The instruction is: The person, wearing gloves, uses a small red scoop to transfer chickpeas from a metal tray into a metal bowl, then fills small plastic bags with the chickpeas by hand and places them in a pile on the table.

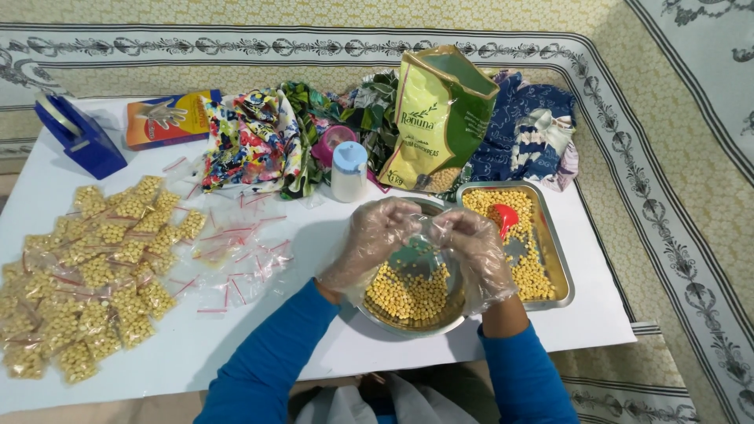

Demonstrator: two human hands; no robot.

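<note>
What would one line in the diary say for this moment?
left hand: gloved, on small clear bag | right hand: gloved, same bag | below: steel bowl of chickpeas | right: tray, red scoop

Bright, even light from overhead falls on the white table (pixel 236 345), shadows faint, slight glare on the steel bowl (pixel 408 326), edges a little bowed.

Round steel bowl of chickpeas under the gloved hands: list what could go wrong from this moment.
1. Both hands, left hand and right hand, hold a small clear bag above the round steel bowl; chickpeas missing its mouth could scatter onto the white table.
2. The bowl sits near the table's front edge, so a nudge might tip it off.
3. The open green chickpea pouch leans upright behind the rectangular tray and may topple.
</note>
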